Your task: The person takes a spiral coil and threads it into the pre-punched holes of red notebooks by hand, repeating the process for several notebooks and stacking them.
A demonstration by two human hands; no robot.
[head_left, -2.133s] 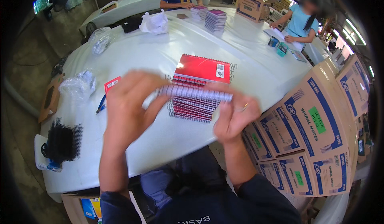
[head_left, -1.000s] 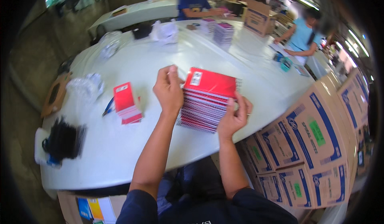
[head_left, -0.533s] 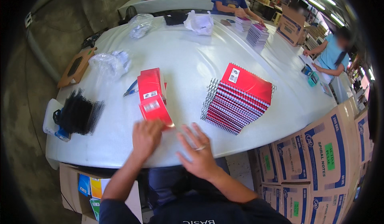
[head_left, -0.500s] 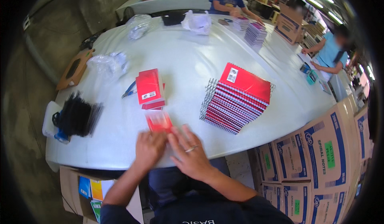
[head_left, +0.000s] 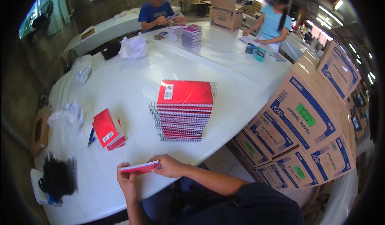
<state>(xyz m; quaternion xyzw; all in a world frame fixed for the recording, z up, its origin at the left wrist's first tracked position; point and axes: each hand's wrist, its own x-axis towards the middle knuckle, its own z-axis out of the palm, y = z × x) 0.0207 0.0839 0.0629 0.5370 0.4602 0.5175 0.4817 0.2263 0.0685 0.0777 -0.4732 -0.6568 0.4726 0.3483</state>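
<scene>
Together, left hand (head_left: 127,181) and right hand (head_left: 170,166) pinch a thin red notebook (head_left: 139,168) at the tabletop's (head_left: 132,84) near edge, long axis crosswise, fingers closed on either end.

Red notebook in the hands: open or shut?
Shut. The thin red notebook is seen edge-on, covers together, no pages spread. The left hand and right hand hold its two ends above the white table.

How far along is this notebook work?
Done, it seems: a tall stack of red spiral notebooks on the table. In hand: one thin red pad held between left hand and right hand. Left: a small red pile and black coils.
</scene>
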